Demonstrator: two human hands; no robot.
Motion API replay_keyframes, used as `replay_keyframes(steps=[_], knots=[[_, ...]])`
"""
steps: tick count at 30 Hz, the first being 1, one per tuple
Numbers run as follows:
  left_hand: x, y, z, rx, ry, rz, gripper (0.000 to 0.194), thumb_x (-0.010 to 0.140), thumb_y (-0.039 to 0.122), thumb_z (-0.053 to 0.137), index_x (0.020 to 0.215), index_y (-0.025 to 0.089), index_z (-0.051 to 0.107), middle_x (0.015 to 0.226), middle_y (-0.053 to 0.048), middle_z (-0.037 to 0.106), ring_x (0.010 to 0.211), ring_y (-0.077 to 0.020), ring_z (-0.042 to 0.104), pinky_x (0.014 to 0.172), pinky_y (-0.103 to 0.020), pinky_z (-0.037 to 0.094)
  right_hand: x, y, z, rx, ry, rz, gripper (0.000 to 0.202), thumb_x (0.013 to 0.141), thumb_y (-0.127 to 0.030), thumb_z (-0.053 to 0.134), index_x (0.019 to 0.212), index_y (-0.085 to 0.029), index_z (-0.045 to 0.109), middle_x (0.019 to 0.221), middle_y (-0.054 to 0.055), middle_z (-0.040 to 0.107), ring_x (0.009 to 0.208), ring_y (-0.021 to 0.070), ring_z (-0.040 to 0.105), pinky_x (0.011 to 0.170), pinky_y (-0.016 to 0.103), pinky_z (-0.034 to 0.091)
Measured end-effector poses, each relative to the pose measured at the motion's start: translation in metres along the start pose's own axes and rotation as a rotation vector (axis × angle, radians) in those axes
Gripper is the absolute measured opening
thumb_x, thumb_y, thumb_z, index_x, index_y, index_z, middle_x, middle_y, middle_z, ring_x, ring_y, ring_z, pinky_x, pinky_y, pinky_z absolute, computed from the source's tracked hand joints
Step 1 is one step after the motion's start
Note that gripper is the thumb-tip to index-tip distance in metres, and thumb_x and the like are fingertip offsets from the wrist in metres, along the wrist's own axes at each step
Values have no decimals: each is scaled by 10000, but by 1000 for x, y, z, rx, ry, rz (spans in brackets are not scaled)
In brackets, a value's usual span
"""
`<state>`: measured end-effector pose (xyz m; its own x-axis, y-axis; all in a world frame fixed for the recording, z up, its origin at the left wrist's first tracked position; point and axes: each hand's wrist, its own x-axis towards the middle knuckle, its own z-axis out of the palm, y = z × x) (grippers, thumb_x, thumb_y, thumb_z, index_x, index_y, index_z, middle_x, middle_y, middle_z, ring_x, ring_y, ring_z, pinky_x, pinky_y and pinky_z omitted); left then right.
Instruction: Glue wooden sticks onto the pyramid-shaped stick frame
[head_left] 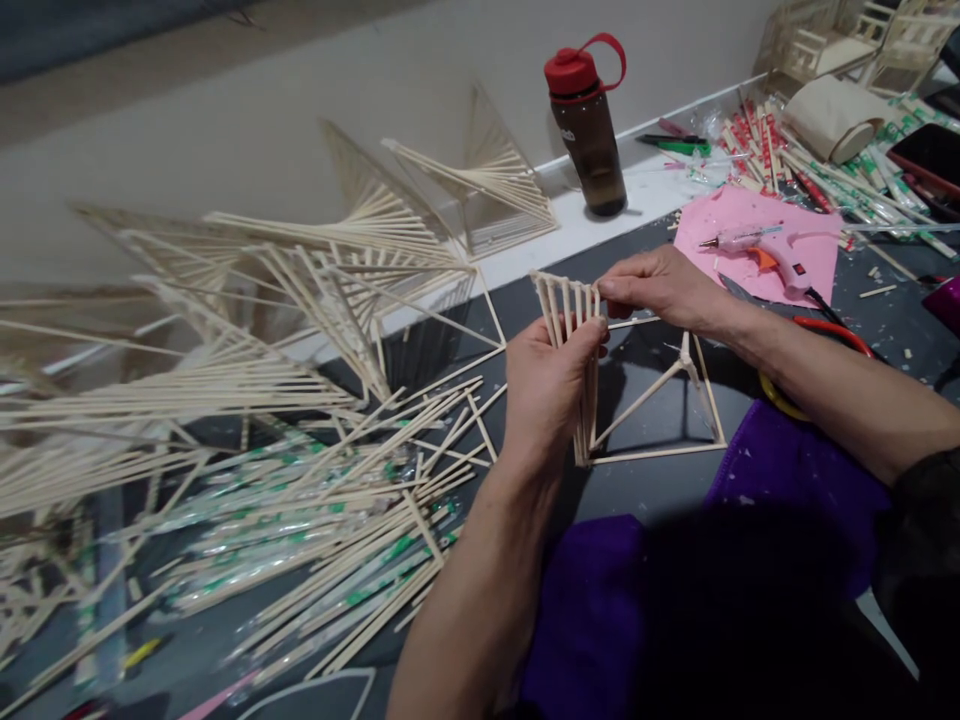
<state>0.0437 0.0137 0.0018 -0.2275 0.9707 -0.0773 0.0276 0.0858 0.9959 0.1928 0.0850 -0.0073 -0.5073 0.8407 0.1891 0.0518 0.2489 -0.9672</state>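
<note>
A small frame of thin wooden sticks (660, 456) stands on the dark tabletop, with a triangular base and a short post at its right corner. A row of upright sticks (564, 298) fans along its left side. My left hand (541, 385) is closed around these uprights, thumb pressed on the nearest one. At their top right end, my right hand (664, 285) pinches the tip of a wooden stick; the fingertips partly hide it. Past the right hand, a pink glue gun (780, 255) lies on a pink sheet (814, 225).
Twisted stick models (420, 250) line the wall at left. Loose and plastic-wrapped chopsticks (360, 530) cover the table's left side. A dark bottle with a red lid (589, 130) stands at the back. More wrapped chopsticks (765, 145) and a paper roll (836, 118) lie at back right.
</note>
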Motion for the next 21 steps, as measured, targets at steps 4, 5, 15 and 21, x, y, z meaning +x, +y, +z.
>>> replay_keyframes(steps=[4,5,15,21], knots=[[-1,1,1,-8,-6,12,163,626,283,776,666,180,657,606,16,613,556,-118,542,591,-258,437,0,-1,-1,8,-14,6,390,856,-488,667,697,-132,660,639,3,611,642,84,525,641,212,429],[-1,1,1,-9,-10,13,161,630,282,775,666,178,658,607,15,613,558,-117,542,591,-256,436,0,-1,-1,4,-18,6,386,850,-492,674,713,-132,669,642,1,611,645,83,526,639,209,428],[2,-4,4,-8,-61,52,131,667,256,735,678,165,642,629,13,624,571,-107,538,589,-239,443,0,2,-3,12,-15,-23,289,886,-369,669,754,-112,686,633,-15,559,626,61,478,588,197,388],[3,-4,-2,-59,-145,1,154,675,281,752,719,164,663,650,15,631,580,-101,540,597,-239,437,-1,2,-5,-22,2,-21,260,904,-318,645,734,-126,684,642,-8,573,624,67,492,608,217,418]])
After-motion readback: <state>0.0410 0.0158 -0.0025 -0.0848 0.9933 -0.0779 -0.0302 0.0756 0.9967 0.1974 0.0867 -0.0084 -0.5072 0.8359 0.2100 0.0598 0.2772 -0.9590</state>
